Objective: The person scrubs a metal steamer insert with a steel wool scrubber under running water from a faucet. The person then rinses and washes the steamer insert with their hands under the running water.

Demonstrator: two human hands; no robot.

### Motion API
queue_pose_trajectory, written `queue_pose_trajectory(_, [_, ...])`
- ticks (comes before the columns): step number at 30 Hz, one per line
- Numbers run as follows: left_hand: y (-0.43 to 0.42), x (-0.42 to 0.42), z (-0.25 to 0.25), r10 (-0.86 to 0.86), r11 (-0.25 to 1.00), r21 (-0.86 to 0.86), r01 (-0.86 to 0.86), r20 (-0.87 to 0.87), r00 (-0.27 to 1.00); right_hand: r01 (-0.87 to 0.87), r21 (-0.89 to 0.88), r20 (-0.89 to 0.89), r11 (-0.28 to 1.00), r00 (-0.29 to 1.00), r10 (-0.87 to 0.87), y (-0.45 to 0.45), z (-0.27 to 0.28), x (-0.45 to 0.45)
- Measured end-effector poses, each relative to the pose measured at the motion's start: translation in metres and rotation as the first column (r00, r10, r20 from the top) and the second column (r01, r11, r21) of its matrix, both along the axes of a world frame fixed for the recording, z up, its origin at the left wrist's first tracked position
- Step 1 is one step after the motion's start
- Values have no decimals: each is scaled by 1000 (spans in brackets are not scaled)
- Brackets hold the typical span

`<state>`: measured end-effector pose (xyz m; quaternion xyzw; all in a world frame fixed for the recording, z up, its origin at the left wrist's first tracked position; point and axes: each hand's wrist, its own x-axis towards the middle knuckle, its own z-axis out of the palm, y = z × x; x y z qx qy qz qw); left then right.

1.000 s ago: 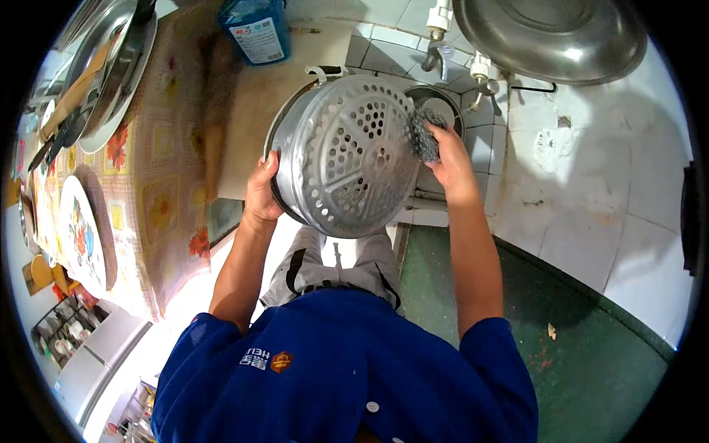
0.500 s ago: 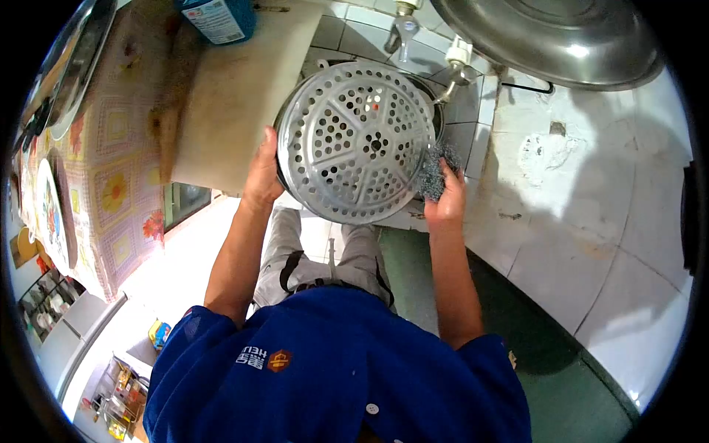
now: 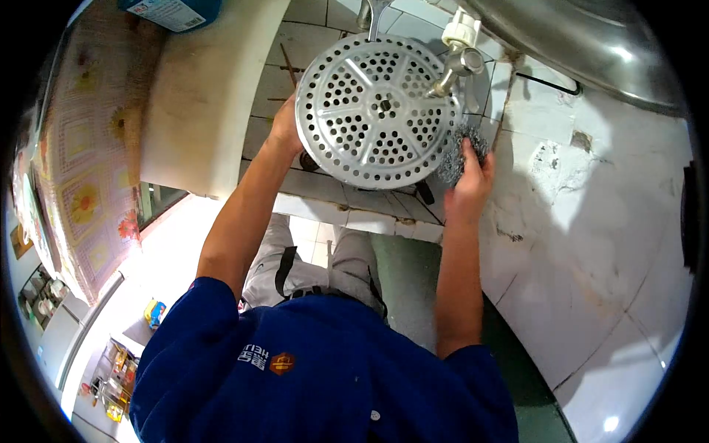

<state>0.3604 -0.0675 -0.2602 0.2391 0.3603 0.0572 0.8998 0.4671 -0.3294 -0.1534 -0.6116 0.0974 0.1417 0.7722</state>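
A round, perforated metal steamer plate (image 3: 367,105) is held over a tiled sink (image 3: 325,193), its holed face toward me. My left hand (image 3: 286,129) grips the plate's left edge, with the fingers hidden behind it. In my right hand (image 3: 473,181) is a grey steel wool scourer (image 3: 459,151), close against the plate's right rim. A tap (image 3: 456,65) reaches over the upper right of the plate. I cannot tell whether water is running from it.
Another tap (image 3: 375,18) stands behind the plate's far edge. A large metal bowl or lid (image 3: 591,44) lies at the upper right, beside the white tiled counter (image 3: 569,280). To the left are a pale board (image 3: 214,81), a blue bottle (image 3: 173,11) and a patterned tablecloth (image 3: 88,170).
The plate has moved away from me, under the tap, and more of the sink shows around it. Both hands went along, the right still with the scourer. The view has shifted slightly too.
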Motion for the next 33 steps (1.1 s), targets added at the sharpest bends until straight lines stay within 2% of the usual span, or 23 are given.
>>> queue_pose_trajectory(2, [-3, 14, -6, 31, 999, -22, -31, -29, 999, 31, -248, -17, 968, 999, -36, 4, -6, 22])
queue_pose_trajectory(4, [-11, 28, 15, 76, 997, -6, -77, -130, 989, 46, -208, 1, 977, 999, -46, 3, -16, 47])
queue_pose_trajectory(5, [-12, 31, 7, 75, 997, -13, -77, -115, 990, 63, -158, 29, 985, 998, -59, 5, -18, 53])
queue_pose_trajectory(6, [-13, 33, 0, 75, 997, -23, -78, -101, 992, 58, -167, 18, 984, 998, -56, 6, -19, 54])
queue_pose_trajectory(8, [-19, 33, -10, 72, 997, -3, -72, -26, 997, 169, -217, 45, 961, 986, -163, 10, -15, 52])
queue_pose_trajectory(10, [-20, 35, -18, 39, 998, 57, -35, -73, 997, 128, -207, 12, 970, 992, -128, 10, -4, 41])
queue_pose_trajectory(12, [-23, 34, -25, -8, 994, 111, 19, -102, 995, 138, -310, 68, 941, 990, -123, 11, 5, 30])
queue_pose_trajectory(14, [-27, 33, -31, -44, 954, 296, 54, -41, 998, 154, -367, 119, 918, 986, -118, 6, 11, 24])
queue_pose_trajectory(15, [-28, 35, -27, -17, 958, 286, 29, -45, 999, 162, -393, 142, 905, 983, -114, 8, 14, 23])
queue_pose_trajectory(16, [-26, 36, -37, -77, 952, 296, 79, -20, 997, 171, -418, 165, 892, 980, -111, 9, 17, 21])
queue_pose_trajectory(18, [-21, 49, 2, -121, 993, -14, 120, -109, 987, 258, -443, 103, 859, 966, -237, 21, 31, 24])
queue_pose_trajectory(19, [-15, 49, -9, -192, 979, -62, 193, 17, 981, 253, -453, 115, 855, 967, -225, 26, 36, 24])
queue_pose_trajectory(20, [-14, 49, -10, -223, 975, -3, 223, 22, 974, 248, -464, 108, 851, 969, -223, 26, 37, 26])
queue_pose_trajectory(22, [-13, 49, 9, -328, 937, 152, 315, 73, 942, 205, -416, 156, 886, 976, -152, 23, 36, 34])
queue_pose_trajectory(23, [-8, 48, 6, -385, 907, 183, 379, -1, 923, 203, -421, 152, 884, 977, -151, 24, 34, 38])
queue_pose_trajectory(24, [-4, 44, 8, -442, 888, 163, 430, 43, 896, 209, -411, 168, 887, 974, -152, 25, 33, 41])
queue_pose_trajectory(27, [-1, 42, 6, -448, 888, 173, 427, 109, 887, 188, -390, 147, 901, 979, -141, 22, 25, 53])
queue_pose_trajectory(29, [-2, 38, 11, -396, 891, 274, 363, 78, 915, 161, -381, 106, 910, 986, -130, 20, 18, 58])
queue_pose_trajectory(30, [3, 38, 13, -396, 892, 269, 364, 75, 915, 119, -342, 113, 932, 990, -85, 20, 15, 61])
queue_pose_trajectory(32, [16, 37, 11, -574, 816, 86, 572, 247, 781, 75, -303, 119, 950, 992, -40, 21, 8, 66])
queue_pose_trajectory(33, [13, 34, 8, -533, 845, 86, 527, 182, 826, 76, -305, 172, 949, 985, -23, 21, 4, 69])
